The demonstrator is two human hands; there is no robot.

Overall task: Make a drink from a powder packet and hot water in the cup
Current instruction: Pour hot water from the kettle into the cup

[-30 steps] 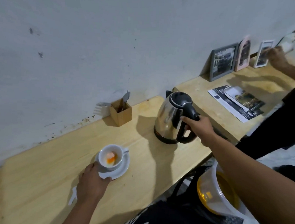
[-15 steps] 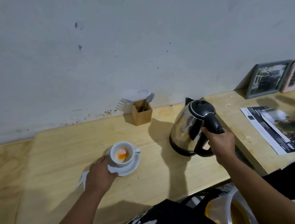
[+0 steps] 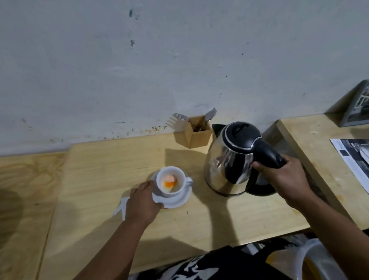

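Powder — orange — lies in the cup (image 3: 170, 182) on its saucer (image 3: 177, 200), frame centre; no water added. Left hand (image 3: 142, 203) grips the saucer's rim. Right hand (image 3: 284, 177) is clenched round the kettle (image 3: 228, 159) handle, centre right. Between them bare tabletop (image 3: 96, 169); utensil box (image 3: 198, 134) stands close behind the kettle.

A: kettle (image 3: 229, 167) body is polished steel, mirror glossy. Lid and handle are smooth black plastic, semi-gloss.
B: cup (image 3: 170, 181) and saucer (image 3: 177, 200)?
A: white glazed ceramic, glossy. Orange powder (image 3: 170, 181) inside looks matt.
B: table (image 3: 108, 164)?
A: pale wood, visible grain, matt. Cutlery box (image 3: 197, 135) is matt wood too, forks (image 3: 181, 117) dull metal. Wall (image 3: 134, 68) is rough, scuffed paint.
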